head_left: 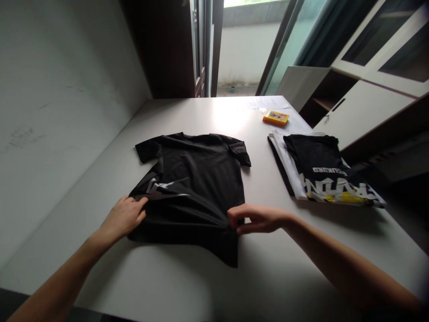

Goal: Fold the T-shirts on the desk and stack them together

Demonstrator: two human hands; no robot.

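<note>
A black T-shirt (197, 179) with a white print lies spread on the white table (187, 286), sleeves toward the far side. My left hand (124, 218) rests on its near left edge, fingers curled over the fabric. My right hand (258, 219) pinches the shirt's near right edge between thumb and fingers. The shirt's lower hem is bunched and partly folded between my two hands.
A stack of folded shirts (321, 170), black on white with printed lettering, lies to the right. A small orange box (275, 117) and some papers (264, 103) lie farther back. A wall runs along the left; cabinets (365, 103) stand on the right.
</note>
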